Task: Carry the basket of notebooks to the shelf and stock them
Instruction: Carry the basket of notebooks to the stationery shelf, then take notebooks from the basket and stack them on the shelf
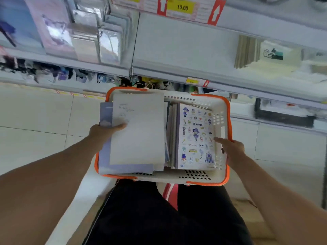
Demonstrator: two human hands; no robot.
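I see the white basket (219, 110) before the shelf (177, 50). My left hand (104, 129) grips a grey notebook (139, 131); my right hand (231, 147) touches the cartoon-covered notebook (196, 137).

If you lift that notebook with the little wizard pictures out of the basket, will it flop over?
Probably a bit: the wizard notebook looks thin and flat, so it may bend if held by one corner. Its cover looks glossy, so maybe slippery. It likely feels light, leaning against others in the basket beside the right hand.
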